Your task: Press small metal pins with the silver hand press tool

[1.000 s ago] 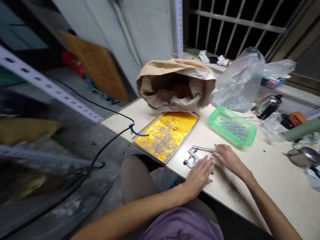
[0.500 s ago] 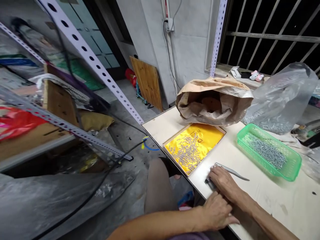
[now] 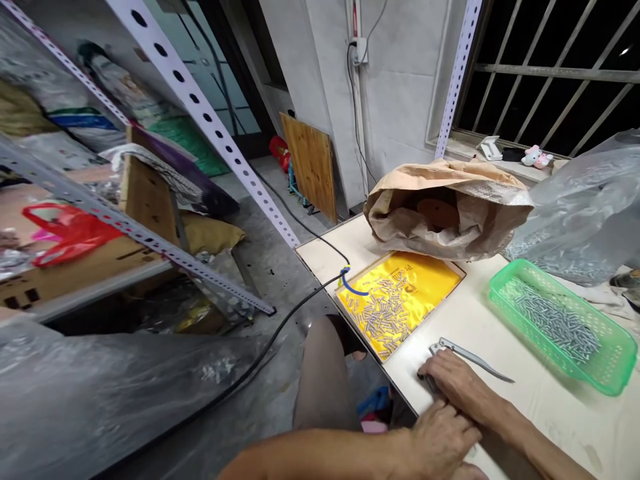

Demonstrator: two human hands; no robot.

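Just two hands [image 3: 453, 417], one tool [image 3: 470, 355]

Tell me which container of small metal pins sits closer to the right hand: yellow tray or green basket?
The yellow tray, flat and just left of the right hand. The green basket lies farther off across the table.

Site: small home workshop, piecework assembly | Evidence: worktable [image 3: 500, 333] carrying green basket [image 3: 560, 327] of metal pins, yellow-lined tray [image 3: 400, 300] of pins beside it | Left of worktable: slotted-angle steel shelving [image 3: 200, 107] with stored cartons | Behind worktable: barred window [image 3: 550, 73], bare concrete wall.
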